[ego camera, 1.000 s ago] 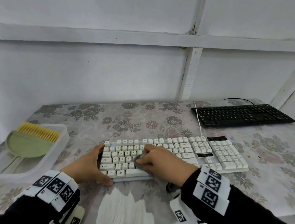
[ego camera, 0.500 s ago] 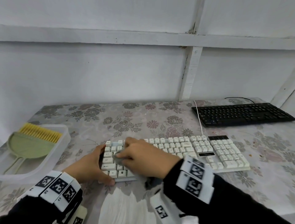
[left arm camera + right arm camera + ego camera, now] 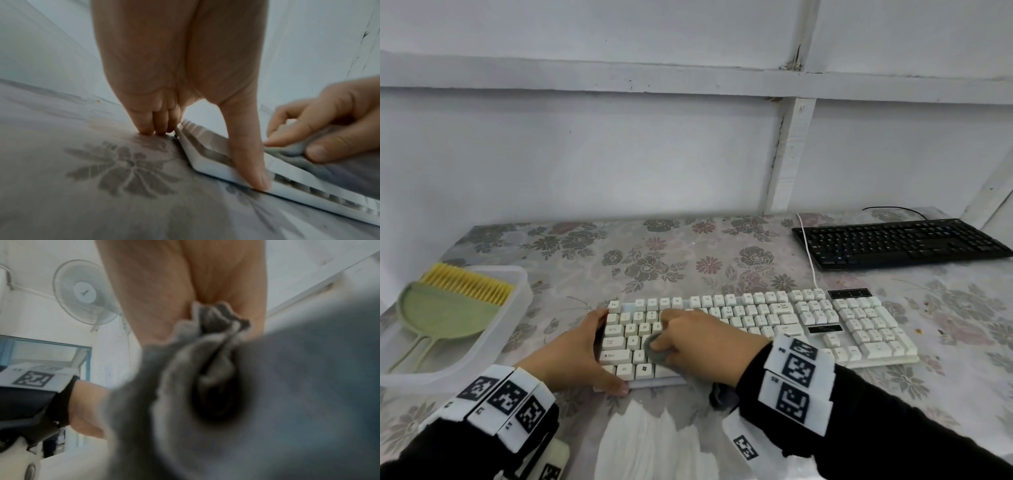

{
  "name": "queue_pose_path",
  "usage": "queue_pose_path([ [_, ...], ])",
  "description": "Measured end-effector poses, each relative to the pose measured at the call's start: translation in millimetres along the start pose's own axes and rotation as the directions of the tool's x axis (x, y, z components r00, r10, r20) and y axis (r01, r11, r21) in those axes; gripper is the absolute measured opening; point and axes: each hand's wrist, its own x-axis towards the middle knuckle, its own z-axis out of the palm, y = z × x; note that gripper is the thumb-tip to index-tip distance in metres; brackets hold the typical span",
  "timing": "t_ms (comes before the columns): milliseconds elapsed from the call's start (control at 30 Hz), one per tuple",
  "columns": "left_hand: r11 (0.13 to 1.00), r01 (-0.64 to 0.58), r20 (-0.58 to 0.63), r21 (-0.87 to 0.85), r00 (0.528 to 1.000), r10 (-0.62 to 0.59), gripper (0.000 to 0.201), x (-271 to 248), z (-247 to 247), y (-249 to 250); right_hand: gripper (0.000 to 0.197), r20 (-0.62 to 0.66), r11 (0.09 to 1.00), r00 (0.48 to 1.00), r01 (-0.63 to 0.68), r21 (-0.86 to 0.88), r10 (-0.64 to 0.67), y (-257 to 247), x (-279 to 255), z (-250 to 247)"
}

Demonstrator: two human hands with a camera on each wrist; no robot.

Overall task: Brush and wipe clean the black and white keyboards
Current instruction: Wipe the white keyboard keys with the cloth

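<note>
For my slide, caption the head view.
Right hand wipes white keyboard with grey cloth; left hand steadies it.

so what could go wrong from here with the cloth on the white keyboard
1. The right hand rubs the grey cloth over raised keys; a fold could catch a keycap and lift it.
2. The left hand braces only the left end of the white keyboard, so the free right end could swing.
3. Its white cable lies over the black keyboard; a shift might tug it.
</note>
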Motion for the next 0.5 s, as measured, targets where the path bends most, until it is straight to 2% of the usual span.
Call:
queue_pose_path([
  [300, 1.0, 0.003, 0.006, -0.012, 1.0, -0.003, 0.133, -1, 1, 3, 0.023, 0.002, 0.986, 0.987, -0.158, 0.044, 0.158, 50, -64, -9],
  [500, 1.0, 0.005, 0.018, -0.01, 1.0, -0.005, 0.136, 0, 1, 2, 0.021, -0.002, 0.95, 0.951, -0.308, 0.047, 0.309, 74, -91, -16],
])
